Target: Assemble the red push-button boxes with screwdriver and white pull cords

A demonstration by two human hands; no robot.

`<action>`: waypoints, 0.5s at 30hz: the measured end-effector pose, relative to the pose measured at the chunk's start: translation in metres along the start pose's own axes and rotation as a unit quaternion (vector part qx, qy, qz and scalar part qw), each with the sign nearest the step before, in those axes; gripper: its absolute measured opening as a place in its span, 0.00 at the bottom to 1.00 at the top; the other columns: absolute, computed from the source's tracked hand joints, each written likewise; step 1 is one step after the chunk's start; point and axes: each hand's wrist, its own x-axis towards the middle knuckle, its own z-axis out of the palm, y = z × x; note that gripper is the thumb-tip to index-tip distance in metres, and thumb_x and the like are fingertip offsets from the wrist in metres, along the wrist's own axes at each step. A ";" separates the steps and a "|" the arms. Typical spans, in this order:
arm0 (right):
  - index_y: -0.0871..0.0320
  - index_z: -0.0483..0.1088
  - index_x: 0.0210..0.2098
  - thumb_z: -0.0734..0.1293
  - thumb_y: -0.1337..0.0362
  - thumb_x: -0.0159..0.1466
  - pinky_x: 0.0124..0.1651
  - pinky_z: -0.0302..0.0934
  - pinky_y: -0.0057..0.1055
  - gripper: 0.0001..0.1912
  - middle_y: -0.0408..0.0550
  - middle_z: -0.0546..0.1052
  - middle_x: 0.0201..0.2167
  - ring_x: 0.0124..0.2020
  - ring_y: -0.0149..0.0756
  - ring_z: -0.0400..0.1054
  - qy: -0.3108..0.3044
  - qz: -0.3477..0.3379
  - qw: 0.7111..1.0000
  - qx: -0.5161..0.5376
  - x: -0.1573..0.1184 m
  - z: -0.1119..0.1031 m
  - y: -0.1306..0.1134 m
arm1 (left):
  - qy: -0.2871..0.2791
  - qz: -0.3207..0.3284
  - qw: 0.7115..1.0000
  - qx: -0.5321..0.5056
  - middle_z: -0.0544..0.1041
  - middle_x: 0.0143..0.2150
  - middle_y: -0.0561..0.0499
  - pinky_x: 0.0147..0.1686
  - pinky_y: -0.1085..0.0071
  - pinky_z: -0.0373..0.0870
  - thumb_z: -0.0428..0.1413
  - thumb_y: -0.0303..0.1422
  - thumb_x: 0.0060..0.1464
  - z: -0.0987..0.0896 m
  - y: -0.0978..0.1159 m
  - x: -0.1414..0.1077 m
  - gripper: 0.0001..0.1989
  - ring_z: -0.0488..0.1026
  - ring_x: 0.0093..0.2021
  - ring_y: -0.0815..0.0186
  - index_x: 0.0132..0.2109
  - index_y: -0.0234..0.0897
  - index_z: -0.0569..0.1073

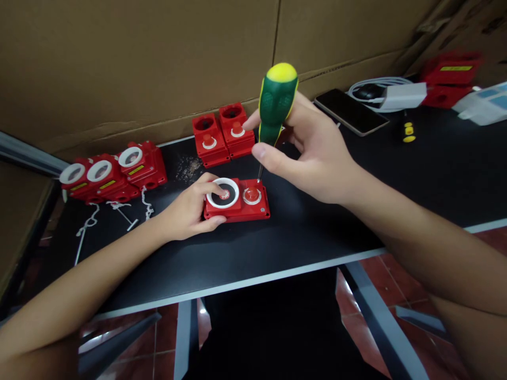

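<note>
A red plastic box (237, 205) with a white ring and a red button on top lies flat on the black table (301, 237). My left hand (189, 207) holds the box at its left end, thumb along the front edge. My right hand (312, 148) grips a green screwdriver with a yellow cap (276, 103), held upright. The screwdriver's tip rests at the box's far right corner.
Two open red boxes (222, 136) stand behind. Three finished red boxes (114, 170) lie at the left beside white strings (89, 224). At the back right lie a phone (350, 111), a white charger (400, 95), a small yellow screwdriver (407, 131) and another red box (449, 74). A cardboard wall runs behind the table.
</note>
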 end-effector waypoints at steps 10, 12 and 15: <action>0.48 0.83 0.50 0.89 0.45 0.68 0.58 0.83 0.53 0.22 0.51 0.89 0.50 0.54 0.55 0.84 0.015 0.019 0.999 -0.028 0.002 -0.001 0.003 | -0.001 0.008 1.000 0.005 0.79 0.62 0.41 0.53 0.59 0.82 0.68 0.48 0.80 -0.001 0.001 0.001 0.24 0.83 0.55 0.53 0.70 0.49 0.68; 0.48 0.82 0.52 0.90 0.46 0.66 0.58 0.84 0.53 0.24 0.50 0.89 0.50 0.54 0.55 0.84 0.010 0.024 1.000 -0.013 0.002 0.000 0.003 | 0.000 0.005 1.000 0.006 0.79 0.62 0.41 0.53 0.59 0.82 0.68 0.48 0.80 -0.001 0.001 0.001 0.23 0.83 0.55 0.53 0.69 0.48 0.69; 0.48 0.80 0.57 0.84 0.52 0.72 0.62 0.84 0.49 0.19 0.50 0.90 0.54 0.56 0.51 0.86 -0.003 0.023 0.999 0.038 0.002 0.002 -0.001 | 0.004 0.002 1.000 0.006 0.79 0.63 0.40 0.54 0.59 0.82 0.68 0.48 0.80 0.000 0.001 0.000 0.23 0.84 0.55 0.53 0.69 0.48 0.69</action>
